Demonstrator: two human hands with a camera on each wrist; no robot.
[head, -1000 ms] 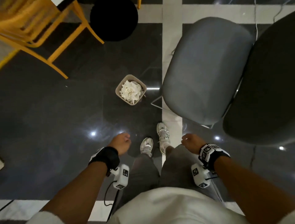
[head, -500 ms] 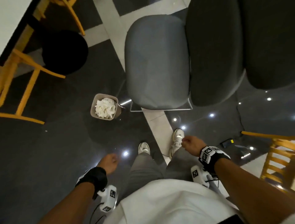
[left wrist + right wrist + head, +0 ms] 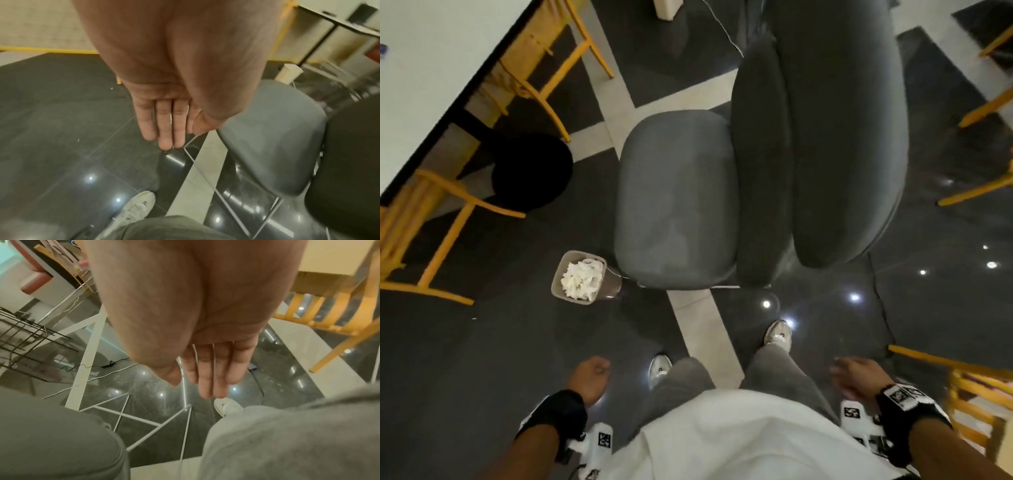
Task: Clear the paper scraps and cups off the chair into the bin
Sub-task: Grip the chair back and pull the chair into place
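White scraps (image 3: pixel 581 278) hide bin (image 3: pixel 558 278) interior.

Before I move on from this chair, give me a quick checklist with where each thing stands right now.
1. Grey chair seat free of scraps and cups: ok, nothing shows on it.
2. Paper inside the bin: ok, white crumpled paper fills it.
3. Cups in the bin: cannot tell, only paper shows on top.
4. Left hand empty: ok, fingers straight, holding nothing.
5. Right hand empty: ok, fingers straight, holding nothing.
6. Floor around the bin free of dropped scraps: cannot tell; a few tiny pale specks show on the dark tiles.
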